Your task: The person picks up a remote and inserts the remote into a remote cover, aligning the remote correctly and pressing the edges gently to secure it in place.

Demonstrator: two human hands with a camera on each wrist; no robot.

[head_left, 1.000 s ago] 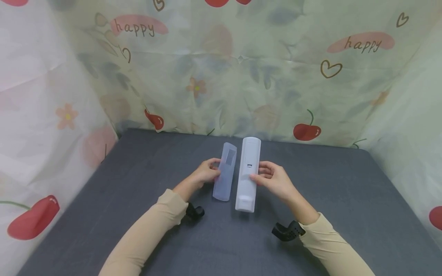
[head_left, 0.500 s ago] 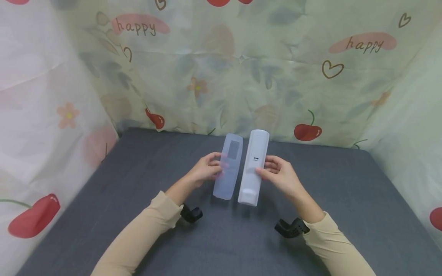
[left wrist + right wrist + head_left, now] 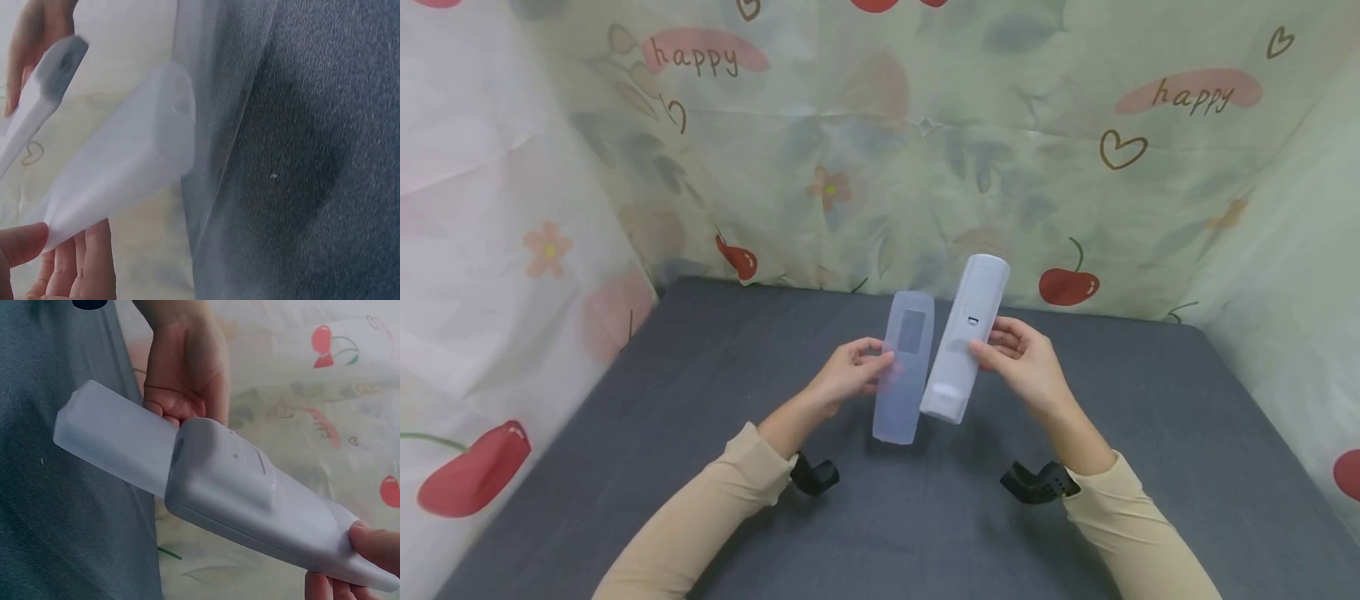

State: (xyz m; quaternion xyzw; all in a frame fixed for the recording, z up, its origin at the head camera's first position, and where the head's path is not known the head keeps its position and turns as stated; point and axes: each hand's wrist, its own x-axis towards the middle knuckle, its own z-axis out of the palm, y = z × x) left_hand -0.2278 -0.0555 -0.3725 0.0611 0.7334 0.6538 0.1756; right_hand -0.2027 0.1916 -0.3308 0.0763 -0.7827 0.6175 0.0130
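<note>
My left hand (image 3: 844,377) pinches a translucent remote cover (image 3: 901,404) by its left edge, thumb in front. The cover, soft-looking with a rectangular cut-out or window near its upper end, stands roughly upright above the table. In my right hand (image 3: 1028,367) is a white remote control (image 3: 958,354), gripped at its right side with its back towards me and its top leaning right. The remote's lower end is close beside the cover; whether they touch I cannot tell. In the right wrist view the remote (image 3: 231,487) partly hides the cover (image 3: 115,434).
A dark grey table (image 3: 760,517) lies under both hands. Patterned cloth (image 3: 925,183) hangs along its back and both sides. Black wrist straps with mounts (image 3: 1037,483) stick out below the wrists.
The right hand has lifted the remote up and to the right, tilting its top rightward. The left hand has brought the cover slightly right and turned its face more towards the head camera.
</note>
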